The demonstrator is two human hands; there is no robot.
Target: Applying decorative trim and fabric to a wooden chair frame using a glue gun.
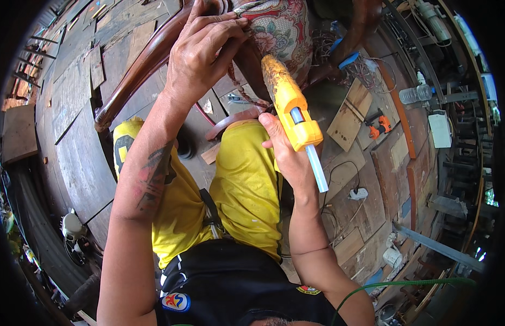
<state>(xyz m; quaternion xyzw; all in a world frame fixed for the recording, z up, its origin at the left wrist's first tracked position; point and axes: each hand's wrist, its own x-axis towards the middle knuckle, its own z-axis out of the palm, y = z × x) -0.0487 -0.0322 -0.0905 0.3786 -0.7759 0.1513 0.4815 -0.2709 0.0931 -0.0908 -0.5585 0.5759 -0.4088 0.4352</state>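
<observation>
A yellow hot glue gun (296, 117), smeared dark along its front, is in my right hand (290, 157). A translucent glue stick (317, 169) sticks out of its rear, and its tip reaches toward a wooden chair. That chair has a floral upholstered seat (277, 35) with a grey braided trim (252, 7) along its edge. My left hand (206, 51) is at this edge, its bent fingers pressed together on the trim. The fingertips are partly hidden against the wood. A brown chair leg (136, 73) slants down to the left of my left forearm.
Uneven wooden boards (79, 136) cover the floor. To the right lie an orange-and-black power tool (379, 126), a loose plank (350, 114) and a white plug or adapter (358, 194) with a cord. Beyond them are a clear plastic bottle (415, 94) and a metal bar (440, 247).
</observation>
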